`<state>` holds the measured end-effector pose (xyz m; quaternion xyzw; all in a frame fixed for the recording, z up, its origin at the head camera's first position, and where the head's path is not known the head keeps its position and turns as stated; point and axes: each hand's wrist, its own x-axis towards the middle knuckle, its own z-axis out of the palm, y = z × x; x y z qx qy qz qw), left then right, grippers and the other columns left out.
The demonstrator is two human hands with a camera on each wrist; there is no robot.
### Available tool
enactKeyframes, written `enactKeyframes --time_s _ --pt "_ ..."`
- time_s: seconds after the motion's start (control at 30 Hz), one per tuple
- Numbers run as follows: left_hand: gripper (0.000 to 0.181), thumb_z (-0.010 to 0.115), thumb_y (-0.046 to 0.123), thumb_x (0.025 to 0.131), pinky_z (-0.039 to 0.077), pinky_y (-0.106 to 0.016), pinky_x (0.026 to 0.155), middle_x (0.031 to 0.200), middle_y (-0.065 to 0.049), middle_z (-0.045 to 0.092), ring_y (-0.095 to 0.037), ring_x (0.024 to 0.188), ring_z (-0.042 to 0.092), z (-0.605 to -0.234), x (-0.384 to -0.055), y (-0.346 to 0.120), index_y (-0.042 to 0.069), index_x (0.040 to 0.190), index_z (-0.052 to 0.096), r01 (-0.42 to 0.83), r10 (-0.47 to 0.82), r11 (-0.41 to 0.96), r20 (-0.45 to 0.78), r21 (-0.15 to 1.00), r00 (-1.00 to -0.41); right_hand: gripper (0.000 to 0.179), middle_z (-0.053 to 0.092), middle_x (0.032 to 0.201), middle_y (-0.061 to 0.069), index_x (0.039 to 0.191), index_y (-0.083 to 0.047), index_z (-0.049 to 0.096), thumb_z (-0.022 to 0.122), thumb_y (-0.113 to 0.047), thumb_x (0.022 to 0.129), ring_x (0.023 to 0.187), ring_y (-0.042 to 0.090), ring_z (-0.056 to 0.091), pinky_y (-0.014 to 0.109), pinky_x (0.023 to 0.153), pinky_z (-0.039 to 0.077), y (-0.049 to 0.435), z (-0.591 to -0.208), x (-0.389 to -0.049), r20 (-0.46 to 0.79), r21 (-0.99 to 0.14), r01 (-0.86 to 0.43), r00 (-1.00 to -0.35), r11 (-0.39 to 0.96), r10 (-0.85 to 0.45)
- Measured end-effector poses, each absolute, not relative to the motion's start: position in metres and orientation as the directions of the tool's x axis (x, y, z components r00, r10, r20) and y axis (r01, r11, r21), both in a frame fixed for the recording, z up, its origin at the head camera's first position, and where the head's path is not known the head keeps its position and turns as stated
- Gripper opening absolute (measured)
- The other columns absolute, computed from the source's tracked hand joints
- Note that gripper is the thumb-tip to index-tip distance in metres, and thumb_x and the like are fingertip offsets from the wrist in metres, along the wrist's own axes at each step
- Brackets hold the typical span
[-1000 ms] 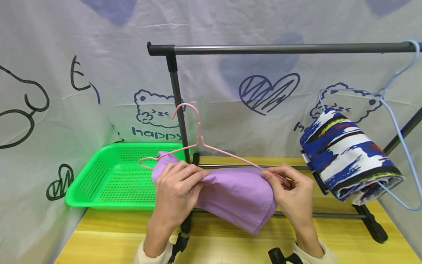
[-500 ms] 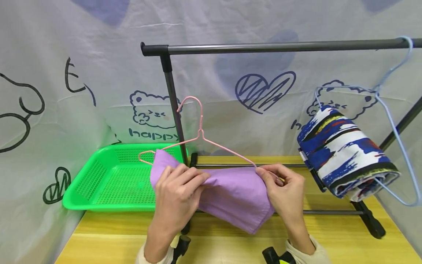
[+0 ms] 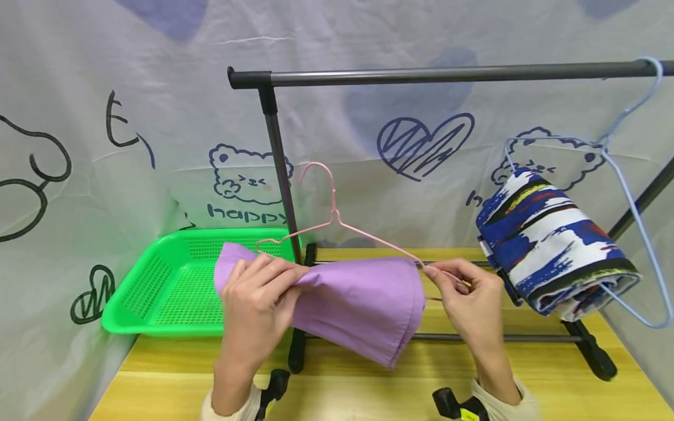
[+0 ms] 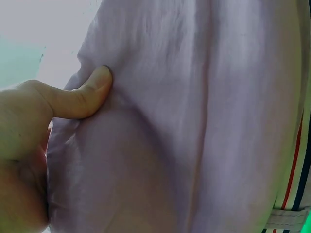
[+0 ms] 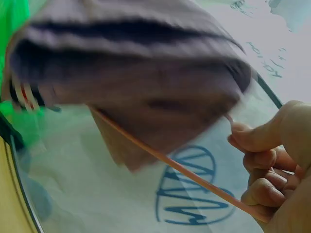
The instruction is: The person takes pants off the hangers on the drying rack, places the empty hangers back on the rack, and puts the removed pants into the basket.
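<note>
In the head view a folded purple garment (image 3: 363,298) hangs over the lower part of a pink wire hanger (image 3: 333,199). My left hand (image 3: 258,304) pinches the garment's upper edge, its thumb (image 4: 82,97) lying on the cloth in the left wrist view. With thumb and fingers my right hand (image 3: 468,298) grips the hanger's right end, a little apart from the cloth. From the right wrist view, the hanger's lower bar (image 5: 170,161) runs from the garment to that hand. A red, white and navy striped band (image 4: 294,170) shows beside the cloth. Fingers behind the cloth are hidden.
A black rack with a grey top rail (image 3: 421,76) stands on the wooden table (image 3: 368,397). At right, a blue hanger (image 3: 639,222) on the rail carries a blue, white and black patterned garment (image 3: 558,245). A green basket (image 3: 163,330) sits at left, behind my left hand.
My left hand and the purple garment have shifted left. My right hand has drawn the pink hanger to the right, so its right end now sticks out of the cloth.
</note>
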<state>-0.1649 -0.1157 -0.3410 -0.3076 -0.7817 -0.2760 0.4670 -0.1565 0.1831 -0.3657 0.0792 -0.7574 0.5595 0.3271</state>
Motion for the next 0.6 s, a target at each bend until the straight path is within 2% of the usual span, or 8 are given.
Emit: enactKeyframes --time_s 0.13,0.27,0.5,0.6 --pt "0.014 0.080 0.003 0.078 0.029 -0.029 0.064 0.086 0.003 0.075 -0.019 0.069 0.059 -0.339 -0.166 -0.127 0.011 0.089 0.081 0.734 0.201 0.658 0.901 0.167 -0.385 0.007 0.074 0.077 0.002 0.083 -0.002 0.078 0.081 0.004 0.085 0.056 0.005 0.057 0.014 0.046 0.042 0.199 -0.359 -0.150 0.574 -0.795 -0.448 -0.775 0.410 0.266" --pt "0.013 0.080 0.003 0.078 0.029 -0.029 0.064 0.085 0.000 0.075 -0.019 0.069 0.059 -0.337 -0.166 -0.137 0.009 0.089 0.081 0.725 0.180 0.661 0.898 0.192 -0.402 0.005 0.071 0.075 -0.002 0.084 -0.002 0.078 0.082 0.001 0.084 0.057 0.007 0.055 0.014 0.048 0.042 0.215 -0.350 -0.141 0.530 -0.802 -0.351 -0.791 0.484 0.305" --pt "0.019 0.083 -0.003 0.074 0.031 -0.029 0.065 0.086 -0.006 0.076 -0.023 0.072 0.062 -0.337 -0.165 -0.155 0.006 0.091 0.081 0.684 0.141 0.691 0.884 0.235 -0.446 0.006 0.073 0.079 -0.007 0.092 0.001 0.078 0.081 -0.001 0.086 0.065 0.006 0.065 0.012 0.058 0.051 0.239 -0.335 -0.120 0.429 -0.830 -0.178 -0.810 0.529 0.400" --pt "0.020 0.083 -0.005 0.072 0.030 -0.028 0.066 0.085 -0.007 0.076 -0.023 0.073 0.062 -0.337 -0.165 -0.161 0.005 0.090 0.081 0.663 0.116 0.703 0.879 0.257 -0.463 0.009 0.072 0.077 -0.011 0.093 0.002 0.078 0.081 -0.003 0.087 0.063 0.005 0.064 0.012 0.055 0.050 0.247 -0.331 -0.113 0.390 -0.836 -0.103 -0.801 0.538 0.453"
